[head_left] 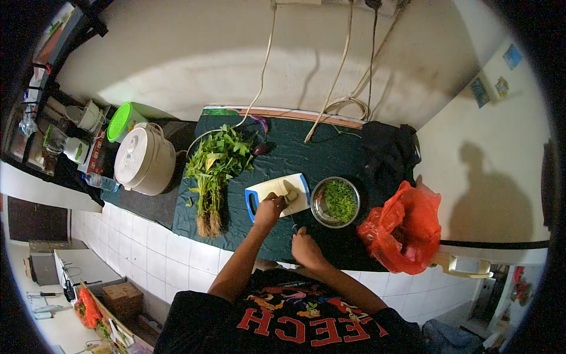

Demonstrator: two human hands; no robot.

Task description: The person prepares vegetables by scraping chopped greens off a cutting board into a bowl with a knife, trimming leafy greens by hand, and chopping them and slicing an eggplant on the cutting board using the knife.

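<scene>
My left hand [270, 210] rests on the white cutting board [271, 187] with blue ends, fingers closed. At its fingertips lies a small, pale brownish piece of food [291, 195] whose kind I cannot make out. My right hand [306, 246], just off the board's near edge, is wrapped round the dark handle of a knife [295, 226]. The blade points toward the board, and only a little of it shows. Right of the board stands a round metal bowl [315, 215] holding chopped green leaves [340, 201].
Left of the board lies a bunch of leafy greens [219, 156] with roots, near an eggplant [263, 148]. A red plastic bag [407, 227] sits at the right edge. Farther left are a white rice cooker [143, 159] and a green-lidded container [121, 122]. Cables hang behind the dark-covered table [330, 154].
</scene>
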